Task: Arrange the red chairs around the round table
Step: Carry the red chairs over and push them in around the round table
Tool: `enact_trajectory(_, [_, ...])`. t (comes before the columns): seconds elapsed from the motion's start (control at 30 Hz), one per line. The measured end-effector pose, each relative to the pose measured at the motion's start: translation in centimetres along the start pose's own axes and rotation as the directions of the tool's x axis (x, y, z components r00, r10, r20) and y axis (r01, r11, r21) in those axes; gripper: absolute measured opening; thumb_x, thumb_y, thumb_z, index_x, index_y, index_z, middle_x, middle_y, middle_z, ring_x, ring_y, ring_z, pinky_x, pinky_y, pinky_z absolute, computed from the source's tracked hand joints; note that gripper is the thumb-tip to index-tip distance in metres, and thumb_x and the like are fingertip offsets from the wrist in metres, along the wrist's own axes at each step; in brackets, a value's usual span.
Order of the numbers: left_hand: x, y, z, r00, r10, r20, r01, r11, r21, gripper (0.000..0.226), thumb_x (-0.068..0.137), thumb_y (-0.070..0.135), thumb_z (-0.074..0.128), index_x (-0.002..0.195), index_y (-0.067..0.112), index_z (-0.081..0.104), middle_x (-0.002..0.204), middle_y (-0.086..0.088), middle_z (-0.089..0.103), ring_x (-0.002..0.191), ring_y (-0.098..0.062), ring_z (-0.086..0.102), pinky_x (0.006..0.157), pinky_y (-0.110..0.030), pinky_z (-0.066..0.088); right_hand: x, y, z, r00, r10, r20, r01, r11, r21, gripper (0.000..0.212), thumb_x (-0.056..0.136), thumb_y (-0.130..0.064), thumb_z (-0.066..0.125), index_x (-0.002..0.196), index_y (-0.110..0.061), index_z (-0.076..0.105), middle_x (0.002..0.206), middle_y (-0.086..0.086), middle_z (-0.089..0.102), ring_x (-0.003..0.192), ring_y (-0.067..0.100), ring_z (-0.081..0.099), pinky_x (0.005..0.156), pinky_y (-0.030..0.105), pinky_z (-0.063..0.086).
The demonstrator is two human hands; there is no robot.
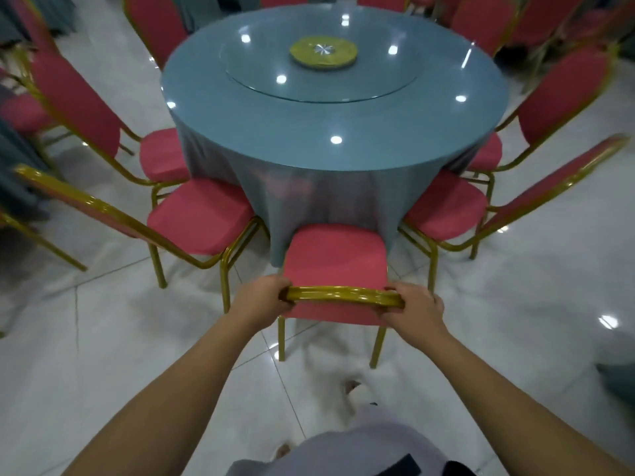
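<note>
Item: red chair [335, 262], near centre, seat front pointing far and touching the drape of the round blue surface [330, 108]; top rail runs left to right. Red padded seat, glossy gold frame. I see my left hand [264, 297] and right hand [410, 305] curled round the rail's ends, arms outstretched. Neighbour chairs [202, 218] flank it.

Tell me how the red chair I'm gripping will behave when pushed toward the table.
The chair is probably stiff: its gold frame looks like metal tube. On the glossy tiled floor its thin legs likely slide. Pushed up high, where the left hand and right hand grip, it may tip.
</note>
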State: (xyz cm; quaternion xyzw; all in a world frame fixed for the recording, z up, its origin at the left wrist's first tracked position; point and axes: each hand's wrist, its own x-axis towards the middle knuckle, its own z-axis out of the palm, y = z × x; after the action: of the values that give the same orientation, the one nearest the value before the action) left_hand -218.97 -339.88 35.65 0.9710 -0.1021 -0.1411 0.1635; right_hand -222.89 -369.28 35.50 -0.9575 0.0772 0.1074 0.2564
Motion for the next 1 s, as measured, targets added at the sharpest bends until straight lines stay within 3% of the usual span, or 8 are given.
enact_trajectory(0.1, [-1.0, -1.6, 0.3, 0.999, -0.007, -0.048, 0.004, 0.998, -0.07, 0.015, 0.088, 0.028, 0.066, 0.08, 0.028, 0.054, 0.078, 0.008, 0.056, 0.075, -0.013, 0.055, 0.054, -0.025, 0.032, -1.2, -0.7, 2.4, 0.999, 0.015, -0.034, -0.018, 0.998, -0.067, 0.088, 0.071, -0.058, 0.072, 0.147, -0.043, 0.031, 0.156, -0.005, 0.03, 0.146, 0.024, 0.02, 0.114, 0.059, 0.017])
enact_trajectory(0.17, [-1.3, -2.0, 0.8, 0.995, 0.007, -0.097, -0.011, 0.999, -0.045, 0.012, 0.092, 0.029, 0.062, 0.085, 0.025, 0.053, 0.082, 0.006, 0.055, 0.076, -0.014, 0.053, 0.056, -0.026, 0.036, -1.1, -1.6, 3.2, 0.993, 0.071, -0.092, -0.075, 0.996, -0.041, 0.099, 0.07, -0.056, 0.075, 0.15, -0.045, 0.018, 0.161, -0.004, 0.02, 0.149, 0.026, 0.01, 0.113, 0.063, 0.013])
enact_trajectory(0.33, [-0.4, -2.8, 0.5, 0.996, 0.069, -0.064, -0.071, 0.997, -0.04, 0.015, 0.091, 0.028, 0.064, 0.083, 0.027, 0.051, 0.082, 0.008, 0.053, 0.078, -0.013, 0.051, 0.061, -0.027, 0.042, -0.4, -2.1, 3.1, 0.984, 0.087, -0.157, -0.084, 0.996, 0.029, 0.116, 0.062, -0.055, 0.08, 0.152, -0.048, 0.007, 0.158, -0.006, 0.029, 0.143, 0.027, 0.02, 0.108, 0.059, 0.019])
enact_trajectory(0.47, [1.7, -2.9, -0.4, 0.995, -0.005, -0.102, -0.004, 0.996, -0.087, 0.022, 0.089, 0.026, 0.066, 0.078, 0.034, 0.048, 0.075, 0.011, 0.052, 0.069, -0.009, 0.051, 0.052, -0.025, 0.034, 2.2, -2.2, 2.2, 0.995, 0.033, -0.094, -0.026, 0.996, 0.081, 0.126, 0.059, -0.049, 0.082, 0.144, -0.06, -0.01, 0.16, -0.009, 0.025, 0.142, 0.028, 0.022, 0.11, 0.058, 0.017])
enact_trajectory(0.7, [8.3, -2.6, -2.9, 0.988, -0.114, -0.108, 0.106, 0.991, -0.078, 0.011, 0.084, 0.017, 0.072, 0.081, 0.023, 0.062, 0.078, 0.002, 0.06, 0.077, -0.02, 0.058, 0.065, -0.036, 0.047, 9.7, -2.9, -0.9, 0.995, -0.03, 0.1, 0.011, 0.984, 0.178, 0.126, 0.058, -0.045, 0.081, 0.141, -0.065, -0.011, 0.161, -0.012, 0.022, 0.144, 0.024, 0.02, 0.112, 0.058, 0.014])
enact_trajectory(0.87, [12.6, -3.0, -4.4, 0.969, -0.213, -0.126, 0.209, 0.977, -0.045, 0.012, 0.081, 0.016, 0.073, 0.077, 0.019, 0.063, 0.075, -0.001, 0.06, 0.071, -0.02, 0.058, 0.063, -0.035, 0.047, 14.1, -3.4, -1.6, 0.985, -0.09, 0.15, 0.06, 0.979, 0.197, 0.121, 0.059, -0.05, 0.08, 0.141, -0.066, -0.008, 0.162, -0.015, 0.017, 0.145, 0.022, 0.019, 0.112, 0.056, 0.015])
enact_trajectory(1.0, [14.9, -2.5, -5.3, 0.973, -0.214, -0.091, 0.206, 0.975, -0.084, 0.019, 0.078, 0.016, 0.075, 0.07, 0.023, 0.059, 0.072, 0.0, 0.059, 0.071, -0.022, 0.058, 0.06, -0.033, 0.043, 16.4, -3.5, -2.7, 0.991, -0.086, 0.103, 0.073, 0.989, 0.129, 0.112, 0.062, -0.056, 0.075, 0.145, -0.062, -0.001, 0.163, -0.016, 0.014, 0.145, 0.021, 0.016, 0.112, 0.055, 0.017])
